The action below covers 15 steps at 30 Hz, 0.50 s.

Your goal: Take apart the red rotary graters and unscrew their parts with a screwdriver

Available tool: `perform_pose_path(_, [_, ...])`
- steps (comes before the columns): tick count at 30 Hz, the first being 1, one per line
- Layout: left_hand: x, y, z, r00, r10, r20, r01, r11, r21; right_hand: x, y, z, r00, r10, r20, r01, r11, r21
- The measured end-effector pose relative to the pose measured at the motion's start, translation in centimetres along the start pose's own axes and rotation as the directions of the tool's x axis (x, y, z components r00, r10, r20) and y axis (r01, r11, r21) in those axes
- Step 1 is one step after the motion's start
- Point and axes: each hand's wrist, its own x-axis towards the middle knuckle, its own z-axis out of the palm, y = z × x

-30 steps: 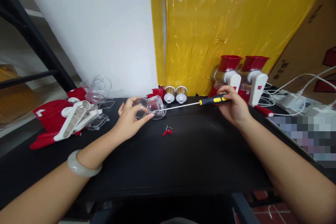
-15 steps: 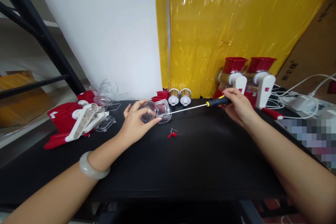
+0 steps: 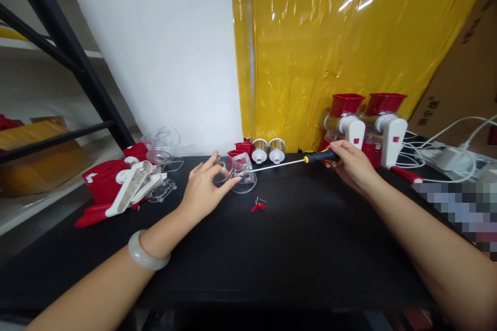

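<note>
My left hand (image 3: 205, 183) is closed round a clear plastic housing (image 3: 244, 173) lying on the black table, its thumb and fingers on the housing's left part. In my right hand (image 3: 351, 163) is the dark handle of a screwdriver (image 3: 320, 156), held between the fingers. The long metal shaft points left, and its tip meets the right side of the clear housing. Just in front of the housing lie small red pieces (image 3: 258, 207) and a few tiny screws (image 3: 261, 200).
Red and white grinder parts (image 3: 103, 181) and clear pieces (image 3: 163, 147) lie at the left. Two grater drums (image 3: 268, 150) stand behind the housing. At the right stand two assembled red and white grinders (image 3: 388, 119) beside white cables (image 3: 446, 152).
The view has shifted slightly. The clear housing is turned a little in my left hand, and the screwdriver tip remains at it.
</note>
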Motion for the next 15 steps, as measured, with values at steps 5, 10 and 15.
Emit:
perform_pose_path(5, [-0.1,-0.2,-0.3,0.992,0.0,0.125,-0.006,0.999,0.05,-0.4,-0.6,0.6,0.998,0.045,0.035,-0.052,0.961,0.273])
perform_pose_path(10, [-0.3,-0.4,-0.6,0.978,-0.006,0.207,-0.01,0.997,0.077,-0.2,-0.5,0.5,0.998,-0.057,-0.015,0.058,0.987,0.15])
perform_pose_path(15, [-0.4,-0.9,-0.9,0.989,0.033,0.146,-0.039,0.999,0.037,0.4,0.6,-0.4,0.999,0.026,0.046,-0.022,0.995,-0.098])
